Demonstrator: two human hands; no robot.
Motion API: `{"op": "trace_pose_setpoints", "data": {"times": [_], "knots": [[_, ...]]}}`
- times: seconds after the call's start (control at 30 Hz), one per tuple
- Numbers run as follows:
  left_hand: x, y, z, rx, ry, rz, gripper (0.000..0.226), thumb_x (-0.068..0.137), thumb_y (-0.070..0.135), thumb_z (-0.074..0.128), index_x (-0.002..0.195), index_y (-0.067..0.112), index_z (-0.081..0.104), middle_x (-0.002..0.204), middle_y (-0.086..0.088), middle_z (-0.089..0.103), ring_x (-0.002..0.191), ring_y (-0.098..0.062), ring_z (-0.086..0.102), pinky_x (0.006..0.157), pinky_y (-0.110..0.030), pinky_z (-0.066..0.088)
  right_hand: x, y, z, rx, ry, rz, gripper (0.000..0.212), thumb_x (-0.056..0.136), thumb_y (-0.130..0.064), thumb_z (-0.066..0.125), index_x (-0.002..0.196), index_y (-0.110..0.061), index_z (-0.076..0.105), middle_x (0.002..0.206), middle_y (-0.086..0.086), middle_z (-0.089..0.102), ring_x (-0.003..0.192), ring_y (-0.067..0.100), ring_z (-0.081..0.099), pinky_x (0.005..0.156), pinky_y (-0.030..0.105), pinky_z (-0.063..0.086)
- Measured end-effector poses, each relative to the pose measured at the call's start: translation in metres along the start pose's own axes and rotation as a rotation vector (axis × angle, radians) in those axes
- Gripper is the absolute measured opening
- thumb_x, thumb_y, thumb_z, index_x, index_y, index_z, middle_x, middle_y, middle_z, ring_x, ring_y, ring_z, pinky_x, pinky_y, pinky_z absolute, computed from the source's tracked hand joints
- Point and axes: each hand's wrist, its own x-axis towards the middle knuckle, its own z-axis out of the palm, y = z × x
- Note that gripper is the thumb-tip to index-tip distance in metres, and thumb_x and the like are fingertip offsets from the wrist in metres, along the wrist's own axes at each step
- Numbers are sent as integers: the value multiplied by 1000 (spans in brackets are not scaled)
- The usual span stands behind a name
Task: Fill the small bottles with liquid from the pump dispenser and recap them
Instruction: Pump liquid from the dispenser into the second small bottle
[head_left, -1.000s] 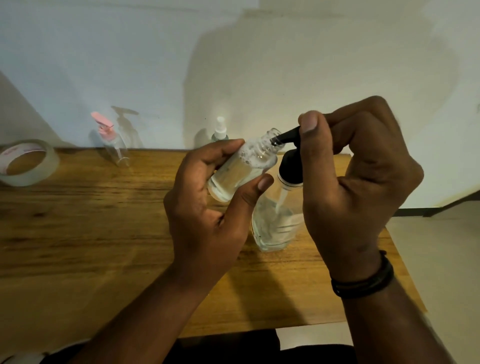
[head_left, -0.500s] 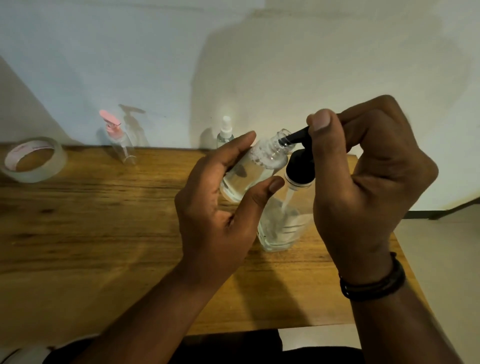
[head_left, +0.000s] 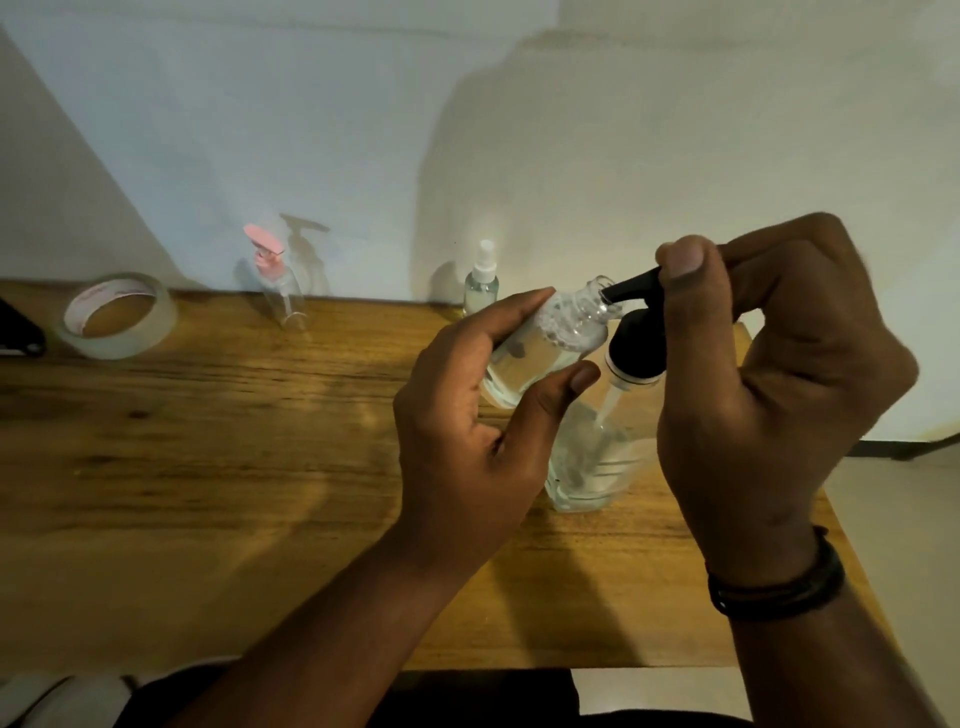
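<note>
My left hand (head_left: 478, 431) holds a small clear bottle (head_left: 550, 348) tilted, with its open neck up against the black nozzle of the pump dispenser (head_left: 636, 345). The bottle has clear liquid in its lower part. My right hand (head_left: 769, 395) wraps over the black pump head, thumb on top. The dispenser's clear body (head_left: 592, 467) stands on the wooden table (head_left: 234, 467), partly hidden behind both hands. No cap of the held bottle is in view.
A small clear bottle with a pink pump top (head_left: 278, 283) and a small spray bottle with a white top (head_left: 482, 280) stand at the table's back edge by the wall. A roll of clear tape (head_left: 118, 316) lies at the far left, next to a dark object (head_left: 18, 332).
My hands hold the same grip on the small bottle and the pump. My left index finger has closed down along the bottle. The camera view has shifted slightly.
</note>
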Motion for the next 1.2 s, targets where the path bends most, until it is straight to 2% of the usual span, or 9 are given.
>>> {"op": "trace_pose_setpoints", "data": {"times": [0.33, 0.57, 0.77, 0.93, 1.1, 1.2], "knots": [[-1, 0, 1, 0, 13, 3, 43, 92, 14, 77, 128, -5, 63, 121, -12, 71, 116, -24, 69, 94, -46, 58, -3, -1, 3, 7, 9, 10, 32, 100, 0, 61, 68, -5, 61, 70, 3, 52, 68, 17, 49, 69, 19, 38], [1, 1, 1, -8, 16, 1, 44, 91, 14, 78, 128, -5, 63, 121, -12, 71, 117, -25, 69, 95, -46, 58, 1, -4, -1, -40, 5, -29, 33, 102, -2, 60, 69, -1, 62, 70, 4, 53, 69, 21, 49, 71, 22, 37], [0, -1, 1, 7, 22, 6, 44, 91, 14, 78, 128, -3, 62, 121, -12, 71, 117, -25, 69, 95, -46, 58, -4, -2, 6, -4, 12, -5, 33, 101, -2, 60, 68, -3, 61, 72, 4, 52, 69, 18, 48, 69, 19, 37], [2, 0, 1, 22, 23, 38, 44, 91, 13, 79, 128, -3, 62, 121, -12, 71, 117, -23, 69, 96, -42, 58, -1, -3, 2, -24, -9, -42, 32, 102, -4, 60, 70, -6, 62, 72, 2, 53, 68, 21, 50, 68, 30, 39], [2, 3, 0, 35, 37, 59, 44, 90, 13, 80, 126, -6, 63, 120, -14, 71, 115, -23, 69, 95, -38, 57, 1, -7, 2, -15, 4, -71, 27, 102, -3, 61, 79, -17, 55, 75, 0, 52, 69, 20, 49, 69, 23, 38], [2, 1, 0, 41, 36, 47, 44, 90, 13, 80, 127, -5, 64, 119, -13, 71, 113, -24, 69, 93, -40, 58, -3, -4, 6, -4, 6, -23, 32, 101, -2, 61, 69, -7, 60, 73, 3, 52, 69, 17, 48, 69, 20, 37]]}}
